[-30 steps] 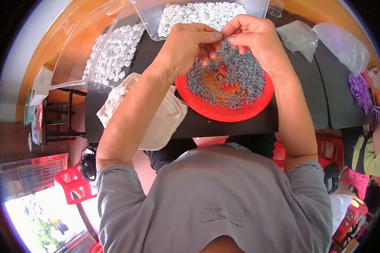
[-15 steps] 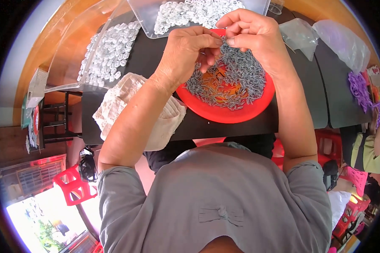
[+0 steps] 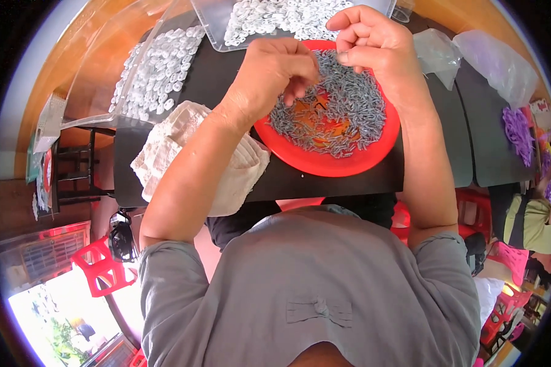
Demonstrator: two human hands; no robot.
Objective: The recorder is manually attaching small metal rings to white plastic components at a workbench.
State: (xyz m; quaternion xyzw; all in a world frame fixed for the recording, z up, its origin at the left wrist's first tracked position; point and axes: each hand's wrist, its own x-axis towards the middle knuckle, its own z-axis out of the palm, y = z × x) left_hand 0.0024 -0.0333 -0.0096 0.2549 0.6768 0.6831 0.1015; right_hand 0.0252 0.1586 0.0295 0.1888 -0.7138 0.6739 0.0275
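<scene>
A round red basin [image 3: 327, 167] holds a mass of small grey, thin metal pieces [image 3: 355, 101], like nails or screws. Over its left rim hangs my left hand [image 3: 278, 70], fingers curled in; whatever they hold is too hidden to make out. My right hand [image 3: 376, 44] is raised over the far right rim, thumb and fingertips close together as in a pinch. Anything between them is too small to name. Beyond the hands stands a clear plastic bin [image 3: 217, 38] with many small white ring-shaped plastic pieces [image 3: 275, 21]. A gap now separates the two hands.
More white pieces [image 3: 165, 64] lie in a clear container at left. A crumpled cream cloth [image 3: 177, 131] rests on the dark table [image 3: 343, 187] under my left forearm. Clear plastic bags [image 3: 496, 61] and a purple strap bundle [image 3: 517, 134] are at right; red stools [image 3: 104, 269] stand around.
My hands, whose fingertips met above the basin, have come apart. The right has shifted up and right; the left has turned slightly, its fingers curling down over the basin.
</scene>
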